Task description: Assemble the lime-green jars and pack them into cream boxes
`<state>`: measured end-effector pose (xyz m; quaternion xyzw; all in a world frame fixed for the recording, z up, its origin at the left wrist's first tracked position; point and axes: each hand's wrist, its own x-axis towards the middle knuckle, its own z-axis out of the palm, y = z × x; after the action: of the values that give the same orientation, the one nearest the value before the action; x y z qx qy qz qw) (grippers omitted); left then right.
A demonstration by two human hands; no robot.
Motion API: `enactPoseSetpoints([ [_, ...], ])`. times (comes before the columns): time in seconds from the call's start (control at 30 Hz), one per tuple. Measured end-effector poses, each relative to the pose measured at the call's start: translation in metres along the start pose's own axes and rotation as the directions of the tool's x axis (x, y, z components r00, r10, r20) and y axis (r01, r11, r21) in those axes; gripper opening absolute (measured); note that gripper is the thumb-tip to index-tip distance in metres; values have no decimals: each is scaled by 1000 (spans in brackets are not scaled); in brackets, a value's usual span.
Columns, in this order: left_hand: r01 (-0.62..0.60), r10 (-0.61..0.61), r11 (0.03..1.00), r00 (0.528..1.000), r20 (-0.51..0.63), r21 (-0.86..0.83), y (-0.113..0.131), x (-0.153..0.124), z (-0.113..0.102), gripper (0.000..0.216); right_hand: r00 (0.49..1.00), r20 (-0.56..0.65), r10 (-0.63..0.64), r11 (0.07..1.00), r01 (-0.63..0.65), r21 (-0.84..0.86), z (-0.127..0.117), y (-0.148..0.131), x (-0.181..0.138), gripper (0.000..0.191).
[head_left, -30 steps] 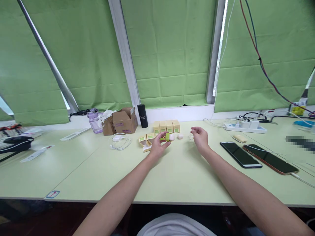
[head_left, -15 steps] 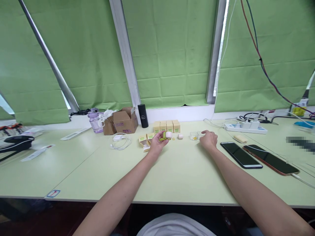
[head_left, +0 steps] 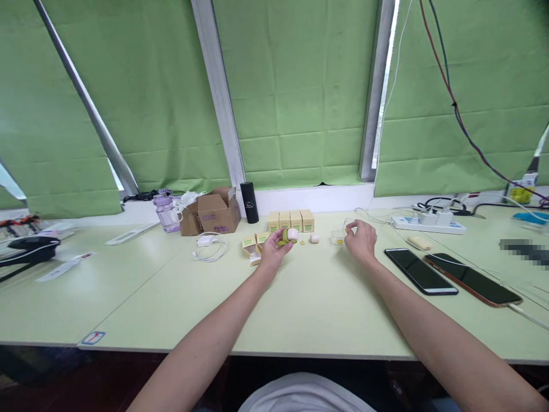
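Observation:
My left hand (head_left: 273,250) is closed around a small rounded green-and-white object (head_left: 291,235), held just above the table with its white end facing right. To the right of it lie a tiny yellow piece (head_left: 302,242) and a small whitish-pink block (head_left: 314,238). My right hand (head_left: 361,240) pinches the edge of a clear plastic lid (head_left: 347,224), tilted up. Directly beside those fingers sits a clear plastic box (head_left: 337,241) with something small and yellow in it. Whether lid and box are joined I cannot tell.
Several small tan boxes (head_left: 290,220) stand in a row behind; opened ones (head_left: 253,247) lie left. A brown carton (head_left: 218,213), black cylinder (head_left: 249,202) and purple bottle (head_left: 166,213) are farther left. Two phones (head_left: 420,270) and a power strip (head_left: 429,225) lie right.
My right hand has shifted slightly left and up, and the clear lid in its fingers has risen to a steep tilt. My left hand has barely moved.

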<state>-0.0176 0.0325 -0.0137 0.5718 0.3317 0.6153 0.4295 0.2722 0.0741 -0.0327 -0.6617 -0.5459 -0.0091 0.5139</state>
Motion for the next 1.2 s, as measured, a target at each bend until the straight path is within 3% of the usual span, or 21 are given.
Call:
enactPoseSetpoints([
  [0.1, -5, 5, 1000, 1000, -7, 4, 0, -1, -1, 64, 973, 129, -189, 957, 152, 249, 5, -21, -16, 14],
  [0.17, -15, 15, 1000, 1000, -13, 8, -1, 0, -1, 64, 924, 246, -294, 898, 178, 402, 10, -35, -32, 10],
  [0.27, -32, 32, 999, 999, -21, 10, -2, 1, -2, 65, 819, 428, -383, 827, 97, 554, 15, -52, -56, 19],
  [0.43, -46, 47, 999, 998, -29, 24, -1, 1, -1, 63, 707, 551, -444, 795, 26, 607, 16, -63, -76, 37],
  [0.57, -45, 46, 999, 998, -43, 21, 1, 0, 0, 63, 724, 580, -374, 862, 41, 505, 16, -61, -75, 60],
  [0.67, -50, 51, 998, 998, -43, 25, 0, 1, -1, 64, 742, 579, -337, 895, 61, 443, 16, -61, -72, 47],
  [0.77, -60, 61, 998, 997, -43, 28, -2, 2, -2, 65, 738, 590, -326, 870, -11, 494, 16, -63, -69, 35],
  [0.83, -63, 65, 998, 996, -54, 29, -3, 4, -3, 65, 739, 600, -306, 809, -130, 573, 14, -66, -66, 36],
  [0.93, -64, 65, 998, 994, -83, 19, -5, 5, -4, 66, 725, 643, -248, 641, -374, 670, 10, -70, -61, 42],
  [1.03, -56, 55, 998, 993, -108, -15, -5, 6, -5, 67, 658, 718, -226, 430, -595, 679, 4, -74, -59, 41],
  [1.13, -55, 50, 998, 992, -117, -34, -6, 6, -4, 65, 592, 769, -241, 249, -728, 639, -1, -76, -59, 33],
  [1.2, -54, 50, 998, 991, -122, -34, -6, 6, -5, 64, 578, 778, -246, 179, -762, 622, -3, -76, -59, 30],
])
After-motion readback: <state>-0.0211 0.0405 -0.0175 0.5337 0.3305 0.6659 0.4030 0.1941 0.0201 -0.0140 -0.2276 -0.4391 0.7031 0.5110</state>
